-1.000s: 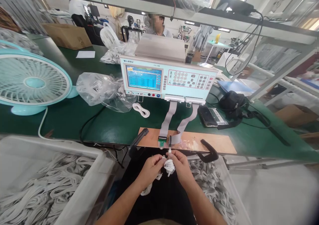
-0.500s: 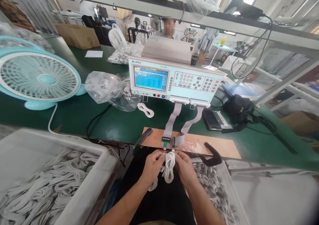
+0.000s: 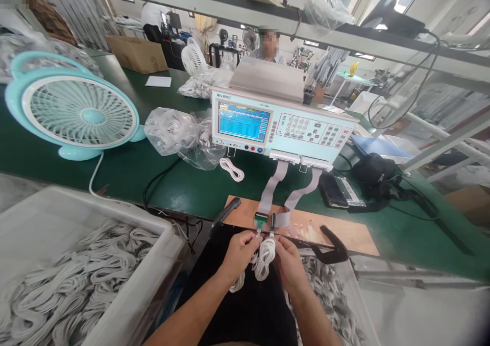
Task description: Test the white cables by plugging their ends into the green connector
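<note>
My left hand (image 3: 241, 254) pinches the plug end of a white cable at the small green circuit board (image 3: 260, 224) on the board's front edge. A coil of that white cable (image 3: 238, 283) hangs below the left palm. My right hand (image 3: 288, 259) has its fingers closed at the upper end of a second coiled white cable (image 3: 265, 260), which hangs between both hands. This cable's plug meets a dark connector (image 3: 272, 223). Grey ribbon cables (image 3: 272, 188) run from the green board and the dark connector up to the tester (image 3: 283, 121), whose screen is lit blue.
A wooden board (image 3: 314, 226) with black clamps (image 3: 225, 216) lies along the green table's edge. White bins of coiled cables (image 3: 69, 285) stand left and below right. On the table are a turquoise fan (image 3: 92, 116), bagged cables (image 3: 168, 129), a loose coil (image 3: 231, 169) and a phone (image 3: 333, 192).
The camera view has swung slightly left, so the scene sits further right. Both hands keep nearly the same place and grip at the plugs.
</note>
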`<act>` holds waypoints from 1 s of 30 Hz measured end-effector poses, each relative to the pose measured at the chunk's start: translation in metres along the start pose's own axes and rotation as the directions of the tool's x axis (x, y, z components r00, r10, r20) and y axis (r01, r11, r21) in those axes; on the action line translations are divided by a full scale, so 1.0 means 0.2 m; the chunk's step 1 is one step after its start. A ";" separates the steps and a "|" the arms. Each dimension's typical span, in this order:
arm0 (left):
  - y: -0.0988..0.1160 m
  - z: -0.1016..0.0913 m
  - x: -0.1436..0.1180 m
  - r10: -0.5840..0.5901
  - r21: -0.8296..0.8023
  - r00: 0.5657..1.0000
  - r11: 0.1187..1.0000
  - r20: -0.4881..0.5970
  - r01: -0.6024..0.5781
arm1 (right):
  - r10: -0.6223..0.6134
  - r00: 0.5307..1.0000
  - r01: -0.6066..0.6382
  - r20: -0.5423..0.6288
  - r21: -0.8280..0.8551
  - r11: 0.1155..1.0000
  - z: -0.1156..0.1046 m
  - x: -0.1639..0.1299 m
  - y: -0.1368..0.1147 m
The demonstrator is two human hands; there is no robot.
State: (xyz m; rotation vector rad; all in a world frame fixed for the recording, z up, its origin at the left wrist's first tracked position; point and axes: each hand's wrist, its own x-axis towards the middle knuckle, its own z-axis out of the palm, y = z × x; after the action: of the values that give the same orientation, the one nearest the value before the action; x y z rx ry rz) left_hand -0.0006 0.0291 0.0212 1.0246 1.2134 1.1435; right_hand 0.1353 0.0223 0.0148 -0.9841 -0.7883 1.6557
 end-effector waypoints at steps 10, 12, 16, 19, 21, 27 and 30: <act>-0.05 0.05 -0.02 -0.118 -0.253 0.990 0.963 -0.079 0.094 | 0.006 1.000 -0.006 -0.004 -0.012 1.000 0.02 -0.01 -0.02; -0.06 0.05 -0.02 -0.088 -0.230 0.993 0.971 -0.081 0.068 | 0.014 1.000 -0.014 -0.020 -0.010 1.000 0.02 -0.01 -0.01; -0.07 0.03 -0.01 -0.061 -0.186 0.997 0.981 -0.045 0.052 | 0.012 0.999 -0.012 -0.046 -0.004 1.000 0.01 0.01 0.01; -0.07 0.02 0.00 -0.034 -0.145 0.998 0.989 -0.049 0.027 | -0.005 0.998 0.005 -0.057 -0.004 1.000 0.01 0.01 0.02; -0.06 0.02 0.00 -0.026 -0.117 0.998 0.993 -0.060 0.019 | -0.004 0.998 0.003 -0.067 -0.007 1.000 0.02 0.01 0.02; -0.02 0.02 0.03 -0.002 -0.038 1.000 0.999 -0.024 0.001 | 0.022 0.993 -0.023 -0.113 -0.002 1.000 0.04 0.00 0.02; -0.02 0.02 0.05 0.022 0.016 1.000 1.000 -0.006 -0.022 | 0.015 0.991 -0.011 -0.132 0.033 0.999 0.04 0.01 0.03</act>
State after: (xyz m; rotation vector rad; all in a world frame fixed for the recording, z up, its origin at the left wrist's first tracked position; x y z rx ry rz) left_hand 0.0046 0.0383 0.0163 1.0498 1.2208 1.1566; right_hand 0.1252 0.0223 0.0131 -1.0661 -0.6658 1.5923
